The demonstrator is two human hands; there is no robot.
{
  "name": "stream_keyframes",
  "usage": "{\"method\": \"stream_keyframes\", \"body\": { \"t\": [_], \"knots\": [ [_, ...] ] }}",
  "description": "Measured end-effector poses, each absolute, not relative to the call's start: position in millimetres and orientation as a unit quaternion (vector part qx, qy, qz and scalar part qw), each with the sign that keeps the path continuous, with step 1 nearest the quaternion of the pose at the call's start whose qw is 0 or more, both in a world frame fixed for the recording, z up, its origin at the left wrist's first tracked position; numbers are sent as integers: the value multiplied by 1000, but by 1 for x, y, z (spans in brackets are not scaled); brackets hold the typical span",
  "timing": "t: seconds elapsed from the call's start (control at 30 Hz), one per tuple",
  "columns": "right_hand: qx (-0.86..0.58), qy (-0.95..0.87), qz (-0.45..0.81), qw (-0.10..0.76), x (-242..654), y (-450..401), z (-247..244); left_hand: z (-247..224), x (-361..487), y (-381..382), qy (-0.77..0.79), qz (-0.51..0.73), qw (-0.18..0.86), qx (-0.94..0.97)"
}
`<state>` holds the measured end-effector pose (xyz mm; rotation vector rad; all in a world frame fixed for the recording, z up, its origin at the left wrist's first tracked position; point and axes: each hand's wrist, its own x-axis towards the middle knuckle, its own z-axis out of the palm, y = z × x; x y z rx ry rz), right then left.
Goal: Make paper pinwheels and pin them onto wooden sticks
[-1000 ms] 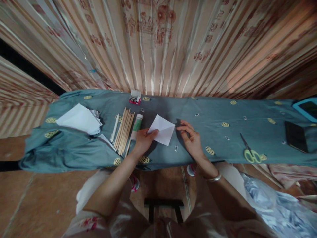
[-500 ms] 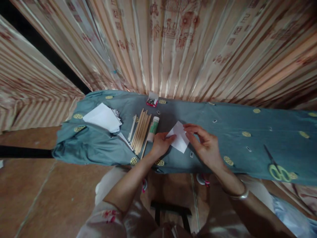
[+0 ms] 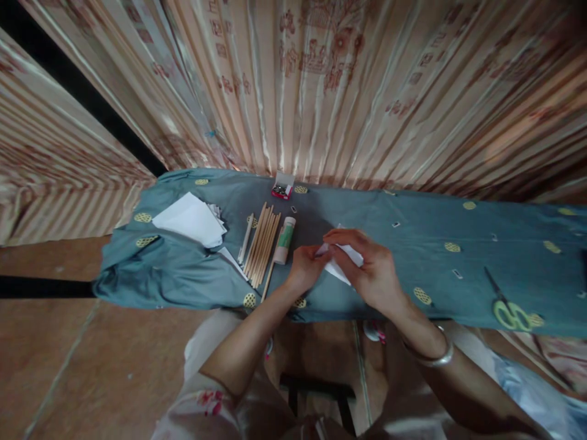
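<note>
A small white sheet of paper (image 3: 338,273) is held just over the cloth near the front edge, in the head view. My left hand (image 3: 308,266) pinches its left corner between thumb and fingers. Reaching across from the right, my right hand (image 3: 367,263) has its thumb and fingertips closed at that same left part, covering much of the sheet. The fingertips of both hands nearly meet there. Close to the left hand lies a glue stick (image 3: 285,239) with a green label, and beside it a bundle of thin wooden sticks (image 3: 262,247).
A stack of white paper (image 3: 188,220) lies at the left, with a white pen (image 3: 246,238) nearer the sticks. Behind them stands an open small box (image 3: 281,186) of metal bits. Scissors (image 3: 507,305) with green handles rest at the right. A curtain (image 3: 312,122) hangs behind.
My right hand has moved left across the paper, from its right edge to its left corner beside my left hand. My left hand still grips that corner.
</note>
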<state>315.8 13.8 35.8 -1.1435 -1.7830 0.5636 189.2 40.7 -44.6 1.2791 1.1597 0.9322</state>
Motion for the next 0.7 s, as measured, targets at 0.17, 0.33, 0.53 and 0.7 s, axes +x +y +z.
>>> {"method": "stream_keyframes", "body": {
  "t": [0.17, 0.33, 0.53, 0.7],
  "knots": [
    [-567, -617, 207, 504, 355, 8, 29, -41, 192, 44, 515, 383, 557, 527],
    [-614, -526, 209, 549, 387, 8, 4, -39, 189, 55, 519, 425, 537, 512],
    [-631, -528, 246, 512, 391, 0, -30, -35, 187, 63, 534, 467, 515, 481],
    [-597, -618, 279, 428, 357, 4, -36, -26, 162, 78, 542, 556, 477, 413]
  ]
}}
